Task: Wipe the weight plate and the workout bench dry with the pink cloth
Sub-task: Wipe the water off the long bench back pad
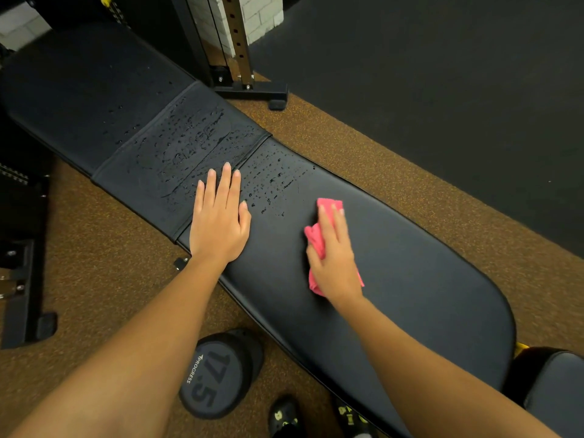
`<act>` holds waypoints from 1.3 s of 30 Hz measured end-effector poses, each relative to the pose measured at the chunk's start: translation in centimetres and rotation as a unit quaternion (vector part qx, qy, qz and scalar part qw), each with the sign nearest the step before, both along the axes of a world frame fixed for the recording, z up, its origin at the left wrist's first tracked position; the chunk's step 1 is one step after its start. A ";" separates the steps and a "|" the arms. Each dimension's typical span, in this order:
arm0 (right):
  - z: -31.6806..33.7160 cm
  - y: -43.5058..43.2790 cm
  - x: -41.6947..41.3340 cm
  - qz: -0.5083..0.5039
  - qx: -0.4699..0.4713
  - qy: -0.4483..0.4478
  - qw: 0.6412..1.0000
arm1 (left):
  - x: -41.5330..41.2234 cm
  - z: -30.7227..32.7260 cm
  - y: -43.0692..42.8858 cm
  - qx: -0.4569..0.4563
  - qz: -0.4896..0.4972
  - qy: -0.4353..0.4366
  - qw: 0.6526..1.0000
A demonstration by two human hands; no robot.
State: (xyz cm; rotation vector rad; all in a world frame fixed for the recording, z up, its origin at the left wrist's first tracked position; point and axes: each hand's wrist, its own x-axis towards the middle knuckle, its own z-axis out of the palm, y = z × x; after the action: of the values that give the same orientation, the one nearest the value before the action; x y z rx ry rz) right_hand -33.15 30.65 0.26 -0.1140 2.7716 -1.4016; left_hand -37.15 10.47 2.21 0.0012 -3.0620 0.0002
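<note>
The pink cloth (328,206) is mostly hidden under the right hand (335,257), pressed flat by straight fingers, with edges showing beyond the fingertips and wrist. It lies on the workout bench (410,279), which runs far-left to near-right. The left hand (219,222) is spread flat nearby, beside water droplets (275,184).

The bare left forearm (151,343) and right forearm (426,358) reach forward, well apart. The left hand (219,222) lies palm down on the black padded worktop (410,279), fingers straight and close together. The right hand (333,257) presses a crumpled pink cloth (328,206) with extended fingers.
</note>
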 end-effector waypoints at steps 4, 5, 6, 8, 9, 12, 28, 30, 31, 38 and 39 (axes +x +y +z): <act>-0.7 1.5 1.4 -0.049 -0.028 0.023 0.998 | -0.1 0.1 0.0 -0.005 0.001 -0.006 1.000; -1.0 1.8 1.6 -0.075 -0.023 0.005 0.997 | -0.1 0.0 -0.1 -0.006 0.001 -0.006 1.000; -1.2 1.9 1.9 -0.092 -0.012 -0.017 0.996 | -0.1 0.0 -0.1 -0.006 0.002 -0.007 1.000; -1.3 1.1 2.0 -0.104 0.015 -0.027 0.994 | -0.1 -0.1 -0.1 -0.007 0.001 -0.010 1.000; -1.1 0.5 2.0 -0.106 0.023 -0.019 0.994 | -0.1 -0.1 -0.1 -0.006 0.001 -0.010 1.000; -0.3 -1.5 1.4 -0.105 0.016 -0.020 0.994 | 0.0 -0.1 -0.1 0.007 -0.003 -0.011 1.000; 8.6 -10.8 -2.3 -0.092 -0.266 -0.134 0.950 | 1.2 5.4 -0.5 0.507 0.031 -0.007 0.861; 11.3 -12.3 -2.3 -0.101 -0.337 -0.178 0.919 | 1.2 6.3 0.2 0.583 0.037 -0.050 0.810; 12.6 -12.9 -2.3 -0.100 -0.388 -0.203 0.893 | 1.0 6.7 0.5 0.621 0.047 -0.085 0.778; 15.1 -13.8 -4.0 -0.076 -0.588 -0.297 0.749 | -0.1 10.5 -1.5 0.686 0.077 -0.081 0.719; 15.1 -13.9 -4.1 -0.074 -0.598 -0.294 0.742 | -0.3 10.6 -1.4 0.667 0.083 -0.068 0.737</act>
State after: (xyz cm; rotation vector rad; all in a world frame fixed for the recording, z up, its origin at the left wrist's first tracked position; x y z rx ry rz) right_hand -37.20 16.77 15.31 0.4455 1.0777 -2.4335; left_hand -37.40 9.07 12.82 0.3542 -2.3824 -2.1373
